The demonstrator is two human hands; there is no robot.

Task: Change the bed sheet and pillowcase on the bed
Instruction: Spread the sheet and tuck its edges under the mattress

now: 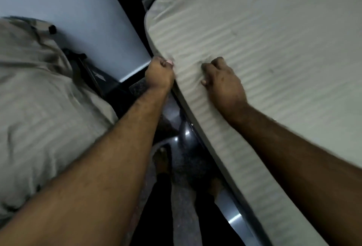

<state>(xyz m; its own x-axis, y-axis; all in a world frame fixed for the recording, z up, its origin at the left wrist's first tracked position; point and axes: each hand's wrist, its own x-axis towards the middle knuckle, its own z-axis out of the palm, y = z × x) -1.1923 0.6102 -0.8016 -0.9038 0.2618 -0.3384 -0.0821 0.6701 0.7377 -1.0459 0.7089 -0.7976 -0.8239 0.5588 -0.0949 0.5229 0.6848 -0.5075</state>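
The left hand (159,71) grips the striped bed sheet (264,54) at the mattress's near-left edge — fist closed; the right hand (223,81), fingers curled, seemingly pinches a fold just right of it.

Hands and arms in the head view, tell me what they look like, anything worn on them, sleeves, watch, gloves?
Both arms are bare from the frame edge to the wrist, with no sleeves visible. The left hand and right hand wear no gloves, and no watch, band or ring can be seen, though the picture is dim and slightly blurred. Fine hair shows along both forearms. One pale fingernail shows on the left hand.
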